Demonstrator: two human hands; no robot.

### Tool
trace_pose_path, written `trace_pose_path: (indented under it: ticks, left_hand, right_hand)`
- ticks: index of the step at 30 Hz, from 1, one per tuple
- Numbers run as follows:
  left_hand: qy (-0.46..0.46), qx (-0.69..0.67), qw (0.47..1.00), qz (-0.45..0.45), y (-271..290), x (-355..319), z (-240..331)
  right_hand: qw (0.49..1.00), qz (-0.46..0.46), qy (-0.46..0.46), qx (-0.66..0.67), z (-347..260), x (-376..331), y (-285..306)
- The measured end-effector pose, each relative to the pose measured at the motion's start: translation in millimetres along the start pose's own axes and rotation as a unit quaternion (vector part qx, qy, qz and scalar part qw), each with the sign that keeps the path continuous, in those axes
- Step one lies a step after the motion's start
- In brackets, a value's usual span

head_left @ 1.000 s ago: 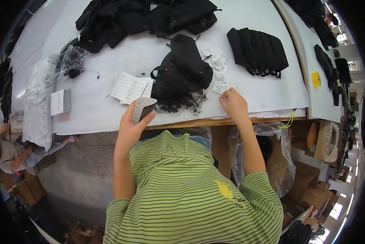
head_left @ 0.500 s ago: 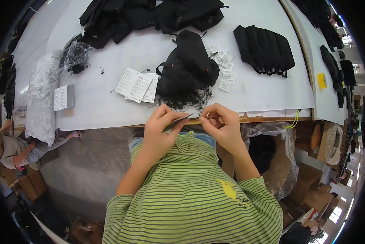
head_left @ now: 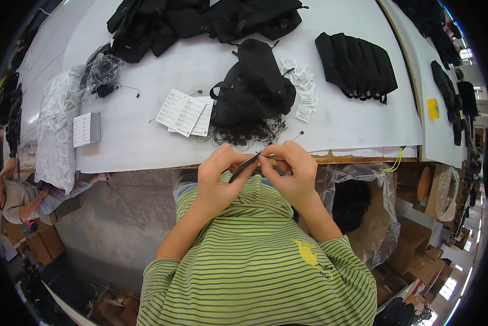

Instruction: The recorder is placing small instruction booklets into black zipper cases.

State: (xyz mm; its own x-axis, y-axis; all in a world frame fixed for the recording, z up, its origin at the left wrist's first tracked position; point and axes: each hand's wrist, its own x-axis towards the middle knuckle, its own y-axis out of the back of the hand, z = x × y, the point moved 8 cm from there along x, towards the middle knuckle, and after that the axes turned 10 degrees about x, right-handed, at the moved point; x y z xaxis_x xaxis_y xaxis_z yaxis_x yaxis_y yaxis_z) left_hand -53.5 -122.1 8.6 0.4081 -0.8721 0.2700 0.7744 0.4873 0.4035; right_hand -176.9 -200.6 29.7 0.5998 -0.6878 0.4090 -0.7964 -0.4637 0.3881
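Just in front of the table's near edge, my left hand (head_left: 219,176) pinches a thin dark hang tag (head_left: 244,169), seen nearly edge-on. My right hand (head_left: 293,171) is closed at the tag's upper end, its fingertips meeting the tag. A thin black tag string (head_left: 295,138) with a small block at its end sticks out beyond the right fingers, which pinch it. Past both hands lies a tangle of black strings (head_left: 246,132), partly under a black backpack (head_left: 255,76). Printed white hang tags (head_left: 177,111) lie left of the backpack, small white labels (head_left: 305,98) right of it.
Black bags (head_left: 200,24) are heaped at the far side; overlapping black bags (head_left: 355,68) lie at right. Farther left are a stack of tags (head_left: 86,129) and a clear plastic bag (head_left: 59,130). A plastic-lined carton (head_left: 382,217) stands below the table's edge. Another person (head_left: 23,195) sits at left.
My right hand has moved left, bringing its fingertips against the tag. The tag has tilted to show a darker side. A string end now shows beyond my right hand.
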Motion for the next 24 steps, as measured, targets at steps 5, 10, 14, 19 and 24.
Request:
trace_pose_path:
  ticks: [5, 10, 14, 19, 24]
  left_hand:
    - [-0.069, -0.013, 0.997, -0.009, 9, -1, -1]
    - [0.068, -0.276, 0.946, -0.153, -8, -5, -26]
    - [0.164, -0.245, 0.93, -0.221, -23, -13, -31]
    - [0.101, -0.204, 0.955, -0.188, -18, -7, -20]
    - [0.073, -0.152, 0.983, -0.079, -14, 34, -28]
  right_hand:
    - [0.953, 0.0, -0.212, 0.214, 29, -12, -2]
    - [0.948, -0.069, -0.178, 0.255, 26, -11, -5]
    - [0.936, -0.137, -0.225, 0.233, 31, -13, -14]
    - [0.896, -0.14, -0.235, 0.35, 36, -20, -20]
    - [0.881, -0.132, -0.319, 0.324, 49, -26, -20]
